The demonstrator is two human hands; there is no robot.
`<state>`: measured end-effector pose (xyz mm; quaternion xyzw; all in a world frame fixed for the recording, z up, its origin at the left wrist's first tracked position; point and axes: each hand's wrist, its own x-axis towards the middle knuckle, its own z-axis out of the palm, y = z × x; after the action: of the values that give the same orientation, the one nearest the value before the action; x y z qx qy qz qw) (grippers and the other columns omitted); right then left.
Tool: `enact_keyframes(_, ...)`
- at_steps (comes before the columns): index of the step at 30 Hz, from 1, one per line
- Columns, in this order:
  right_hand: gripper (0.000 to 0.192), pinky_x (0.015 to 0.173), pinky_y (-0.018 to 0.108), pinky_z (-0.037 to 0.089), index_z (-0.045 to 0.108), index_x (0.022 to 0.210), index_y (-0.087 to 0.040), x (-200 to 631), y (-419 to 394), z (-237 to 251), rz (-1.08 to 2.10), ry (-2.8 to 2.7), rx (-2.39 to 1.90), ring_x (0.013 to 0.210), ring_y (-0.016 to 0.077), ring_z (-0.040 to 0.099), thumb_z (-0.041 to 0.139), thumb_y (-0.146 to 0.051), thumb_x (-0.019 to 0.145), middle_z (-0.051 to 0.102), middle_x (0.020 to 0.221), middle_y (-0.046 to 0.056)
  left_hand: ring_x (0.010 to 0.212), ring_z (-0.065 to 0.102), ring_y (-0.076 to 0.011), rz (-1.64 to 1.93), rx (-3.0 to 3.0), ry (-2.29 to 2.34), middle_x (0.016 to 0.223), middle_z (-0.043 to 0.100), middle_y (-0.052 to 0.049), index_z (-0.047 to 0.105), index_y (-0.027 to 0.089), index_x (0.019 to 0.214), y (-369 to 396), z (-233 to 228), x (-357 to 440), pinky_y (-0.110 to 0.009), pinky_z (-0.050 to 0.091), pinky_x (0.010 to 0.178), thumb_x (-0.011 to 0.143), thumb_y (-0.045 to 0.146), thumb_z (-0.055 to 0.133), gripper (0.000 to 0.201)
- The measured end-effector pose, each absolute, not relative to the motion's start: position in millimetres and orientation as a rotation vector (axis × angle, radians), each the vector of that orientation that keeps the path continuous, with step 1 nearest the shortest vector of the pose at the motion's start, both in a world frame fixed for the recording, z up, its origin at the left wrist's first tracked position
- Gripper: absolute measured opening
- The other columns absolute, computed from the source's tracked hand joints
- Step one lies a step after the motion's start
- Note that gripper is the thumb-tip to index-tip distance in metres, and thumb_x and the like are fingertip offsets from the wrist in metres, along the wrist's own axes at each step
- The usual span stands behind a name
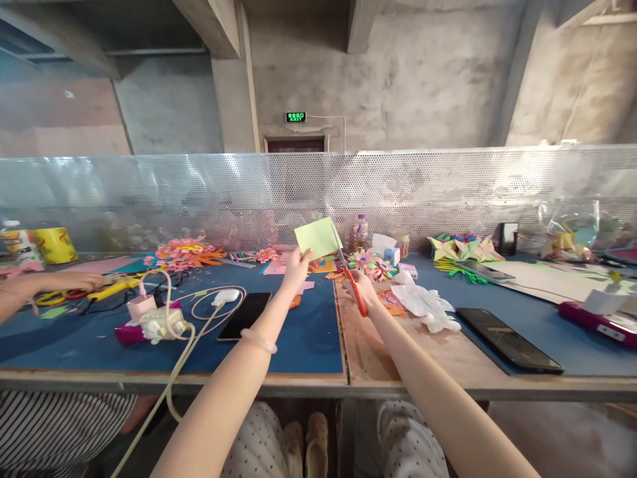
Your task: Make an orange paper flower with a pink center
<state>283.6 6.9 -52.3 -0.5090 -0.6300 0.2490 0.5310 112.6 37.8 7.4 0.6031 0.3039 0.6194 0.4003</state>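
Observation:
My left hand (294, 268) holds up a folded light-green sheet of paper (316, 238) by its lower left corner, above the middle of the table. My right hand (362, 284) grips orange-handled scissors (355, 287), whose blades point up against the right edge of the paper. A pale bracelet sits on my left wrist. Paper scraps lie on the table just beyond both hands.
A black phone (244, 316) and a charger with looped white cables (160, 323) lie left; another phone (507, 339) and crumpled white tissue (426, 304) lie right. Colourful paper flowers (185, 253) line the back by a perforated metal screen (448, 192). Another person's hand (74, 281) works at far left.

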Motion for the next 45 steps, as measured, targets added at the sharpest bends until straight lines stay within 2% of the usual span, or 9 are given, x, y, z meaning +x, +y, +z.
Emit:
enact_keyframes(8, 0.026, 0.074, 0.034, 0.052, 0.056, 0.11, -0.013, 283, 4, -53, 0.586, -1.494, -1.202, 0.087, 0.0176, 0.059, 0.055, -0.032, 0.093, 0.058, 0.105, 0.006, 0.081, 0.062, -0.0163, 1.558, 1.6, 0.79, 0.102, 0.062, -0.007, 0.056, 0.014, 0.11, 42, 5, 111, -0.034, 0.054, 0.069, 0.089, 0.029, 0.053, 0.026)
enact_keyframes(15, 0.026, 0.073, 0.034, 0.053, 0.056, 0.11, -0.013, 282, 4, -52, 0.58, -1.497, -1.238, 0.086, 0.0175, 0.06, 0.056, -0.031, 0.092, 0.058, 0.105, 0.006, 0.091, 0.061, -0.0187, 1.619, 1.668, 0.81, 0.109, 0.06, -0.008, 0.057, 0.014, 0.109, 36, 8, 113, -0.037, 0.053, 0.075, 0.088, 0.028, 0.055, 0.025)
enact_keyframes(22, 0.022, 0.072, 0.033, 0.053, 0.058, 0.105, -0.012, 281, -1, -47, 0.559, -1.497, -1.3, 0.084, 0.0166, 0.06, 0.057, -0.029, 0.092, 0.059, 0.1, 0.005, 0.09, 0.062, -0.0184, 1.644, 1.718, 0.827, 0.107, 0.061, -0.007, 0.058, 0.014, 0.108, 35, 9, 113, -0.037, 0.053, 0.075, 0.089, 0.028, 0.054, 0.024)
enact_keyframes(29, 0.023, 0.075, 0.035, 0.052, 0.057, 0.107, -0.012, 280, -2, -46, 0.529, -1.49, -1.322, 0.088, 0.0177, 0.06, 0.057, -0.029, 0.092, 0.059, 0.104, 0.006, 0.089, 0.062, -0.0181, 1.663, 1.719, 0.848, 0.107, 0.061, -0.007, 0.058, 0.014, 0.107, 34, 10, 115, -0.037, 0.053, 0.075, 0.088, 0.027, 0.055, 0.023)
enact_keyframes(40, 0.021, 0.07, 0.031, 0.052, 0.059, 0.1, -0.011, 280, -4, -45, 0.451, -1.518, -1.354, 0.08, 0.0158, 0.06, 0.057, -0.031, 0.091, 0.06, 0.095, 0.004, 0.072, 0.061, -0.0131, 1.625, 1.693, 0.83, 0.093, 0.062, -0.005, 0.056, 0.014, 0.107, 42, 5, 115, -0.029, 0.053, 0.062, 0.09, 0.03, 0.052, 0.024)
enact_keyframes(45, 0.021, 0.069, 0.031, 0.052, 0.059, 0.099, -0.011, 280, -3, -46, 0.433, -1.525, -1.371, 0.079, 0.0152, 0.06, 0.057, -0.031, 0.092, 0.06, 0.093, 0.004, 0.072, 0.061, -0.0131, 1.616, 1.684, 0.814, 0.094, 0.062, -0.005, 0.056, 0.014, 0.108, 48, 2, 114, -0.029, 0.053, 0.062, 0.09, 0.03, 0.052, 0.025)
